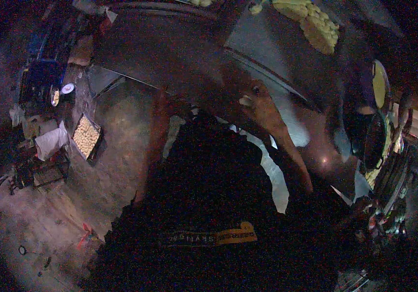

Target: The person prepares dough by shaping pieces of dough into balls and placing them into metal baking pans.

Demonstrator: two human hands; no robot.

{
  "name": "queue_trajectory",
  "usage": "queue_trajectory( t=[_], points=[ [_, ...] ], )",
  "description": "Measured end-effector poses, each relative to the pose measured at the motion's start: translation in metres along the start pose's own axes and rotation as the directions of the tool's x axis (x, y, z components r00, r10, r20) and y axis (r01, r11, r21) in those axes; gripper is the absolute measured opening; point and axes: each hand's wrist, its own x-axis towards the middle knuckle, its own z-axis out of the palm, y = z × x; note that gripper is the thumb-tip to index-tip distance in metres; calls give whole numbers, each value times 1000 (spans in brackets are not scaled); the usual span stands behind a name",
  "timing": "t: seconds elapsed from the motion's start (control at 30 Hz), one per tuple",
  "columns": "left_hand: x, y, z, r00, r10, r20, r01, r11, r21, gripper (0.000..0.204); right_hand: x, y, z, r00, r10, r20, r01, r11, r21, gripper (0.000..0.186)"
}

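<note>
Right hand point(257, 96) is just above the middle of the frame, with a small pale bit point(245, 100) by its fingers, but it is too dark to tell if it grips that or is open. Up and to the right, well apart, a yellow pile point(318, 30) sits on the grey table point(255, 39), its long side slanting down to the right. Left arm point(154, 146) is farther from the pile, its hand lost in the dark.

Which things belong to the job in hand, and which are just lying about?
Likely the job's, nearer the right hand:
dark table
yellowish lumps

Seemingly lying about, off left:
tray of pale lumps
white dish
pale cloth
</note>
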Motion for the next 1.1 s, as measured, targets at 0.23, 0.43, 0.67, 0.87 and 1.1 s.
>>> queue_trajectory(
  t=[0.23,0.43,0.67,0.87,1.1],
  points=[
    [37,-37,-34,995,96,18,-97,992,82,52,54,-2,-24,983,166,76,-158,982,-105,52],
    [63,-68,-53,978,194,77,-206,954,219,56,205,92,-82,969,165,-186,-236,847,-477,32],
    [68,-20,-64,939,-296,178,341,874,-347,50,287,246,-45,864,-461,-204,182,662,-727,23],
    [73,-27,-62,944,236,232,-286,934,214,40,230,189,-55,931,30,-363,-105,976,-189,26],
    [95,-20,23,894,215,394,192,612,-767,43,106,-89,-14,921,229,-315,-147,954,263,50]
  ],
)
